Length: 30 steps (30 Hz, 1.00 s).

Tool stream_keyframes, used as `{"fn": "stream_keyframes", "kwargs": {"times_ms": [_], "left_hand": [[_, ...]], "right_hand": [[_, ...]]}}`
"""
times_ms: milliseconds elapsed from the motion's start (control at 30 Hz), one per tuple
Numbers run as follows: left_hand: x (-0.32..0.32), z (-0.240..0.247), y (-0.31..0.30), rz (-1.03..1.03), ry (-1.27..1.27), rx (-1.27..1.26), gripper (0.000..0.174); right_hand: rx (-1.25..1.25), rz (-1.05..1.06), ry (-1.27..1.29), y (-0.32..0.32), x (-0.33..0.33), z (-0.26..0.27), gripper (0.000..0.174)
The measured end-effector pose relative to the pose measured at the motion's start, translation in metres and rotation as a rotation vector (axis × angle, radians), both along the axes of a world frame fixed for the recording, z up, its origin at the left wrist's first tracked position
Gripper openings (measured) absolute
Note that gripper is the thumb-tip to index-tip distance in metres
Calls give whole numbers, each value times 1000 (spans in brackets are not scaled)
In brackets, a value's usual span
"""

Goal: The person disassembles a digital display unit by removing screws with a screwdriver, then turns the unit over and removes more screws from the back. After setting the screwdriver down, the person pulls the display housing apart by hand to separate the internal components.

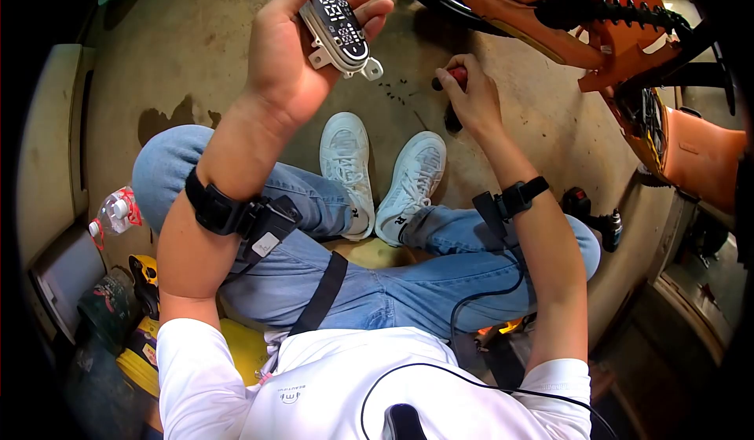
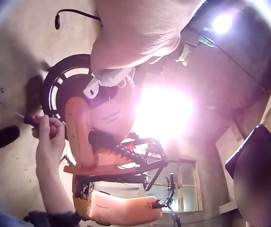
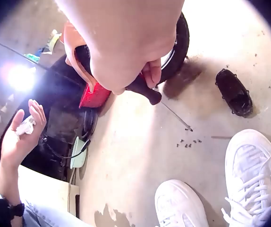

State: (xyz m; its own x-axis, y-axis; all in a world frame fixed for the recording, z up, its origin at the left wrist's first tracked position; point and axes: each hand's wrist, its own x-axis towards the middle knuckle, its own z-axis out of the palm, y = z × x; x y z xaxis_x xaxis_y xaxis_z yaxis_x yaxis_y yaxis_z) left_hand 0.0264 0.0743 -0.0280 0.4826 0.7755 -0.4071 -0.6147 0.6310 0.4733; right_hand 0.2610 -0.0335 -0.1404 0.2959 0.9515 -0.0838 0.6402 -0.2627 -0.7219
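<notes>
i'd hold the display unit [image 1: 339,23] level, my left hand [image 1: 284,71] curled round it above the floor [image 3: 126,158], and guide the screwdriver [image 3: 147,92], clamped in my right hand [image 1: 475,100], gently near the small screws [image 3: 188,145]. i count one display unit, one screwdriver, one black cover [image 3: 233,92]; small screws, several, too tiny to total.

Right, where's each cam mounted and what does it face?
Head: on the person's head, facing down at jeans and shoes; both arms, left hand and right hand show.
Left wrist: faces the orange vehicle; left hand large at top, right hand beyond.
Right wrist: faces the floor and shoes; right hand large at top, left hand at picture left.
Both wrist views share the screwdriver and vehicle.
</notes>
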Motion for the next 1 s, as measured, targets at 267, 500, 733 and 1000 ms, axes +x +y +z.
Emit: {"fn": "stream_keyframes", "kwargs": {"times_ms": [267, 500, 733, 1000], "left_hand": [[-1, -4, 4, -34, -5, 99, 41], [-3, -6, 3, -35, -3, 100, 40], [-3, -4, 1, -9, 52, 93, 39], [1, -14, -7, 20, 215, 168, 27]], "right_hand": [[8, 31, -2, -5, -4, -14, 27], [-42, 31, 4, -9, -5, -17, 29], [-24, 50, -23, -9, -2, -24, 30], [80, -38, 95, -4, 8, 18, 31]]}}
